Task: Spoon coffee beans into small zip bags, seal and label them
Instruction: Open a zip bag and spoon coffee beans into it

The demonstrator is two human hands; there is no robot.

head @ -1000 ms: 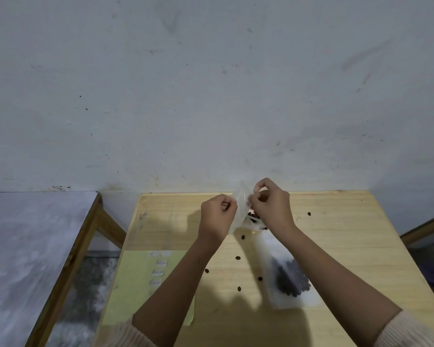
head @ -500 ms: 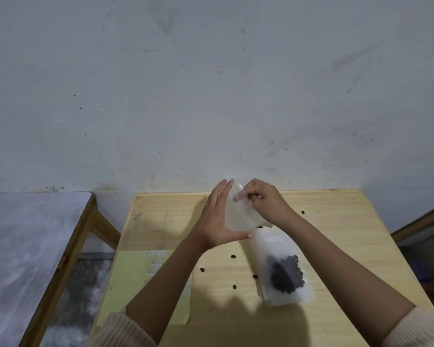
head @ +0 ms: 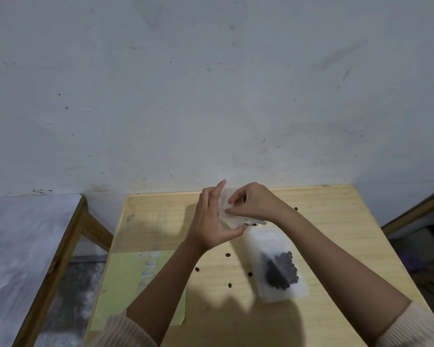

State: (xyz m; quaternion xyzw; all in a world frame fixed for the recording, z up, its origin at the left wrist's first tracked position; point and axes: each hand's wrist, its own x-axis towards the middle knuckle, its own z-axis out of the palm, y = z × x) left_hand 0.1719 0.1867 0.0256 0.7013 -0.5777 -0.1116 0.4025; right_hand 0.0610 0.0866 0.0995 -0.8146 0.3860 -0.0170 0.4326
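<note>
On the near part of the desk (head: 336,234), a pale green sheet (head: 120,291) lies at about 7 o'clock with a few small labels (head: 150,264) on it. None has been peeled, so labelling looks not yet begun. At 5 o'clock a filled bag (head: 268,246) lies flat, its coffee beans (head: 282,270) heaped in the lower half. Loose beans (head: 227,254) are scattered between sheet and bag, with one more far out at 2 o'clock.

Farther off, toward 12 o'clock, both hands hold the small zip bag (head: 226,209) above the desk. A second ago both pinched its top edge with curled fingers. Now the left grip (head: 214,221) has released that pinch: its fingers stand straight behind the bag and its thumb props the bottom corner, so it only cradles the bag. The right grip (head: 253,204) keeps its fingertips pinched on the bag's front near the top.

The bag looks empty and pale. The shift from a two-sided pull to a flat backing suggests the mouth is being worked open or smoothed for filling, though which cannot be told. A thin grey strip under the right wrist is too unclear to name. Behind it all rises the bare wall (head: 211,96).
</note>
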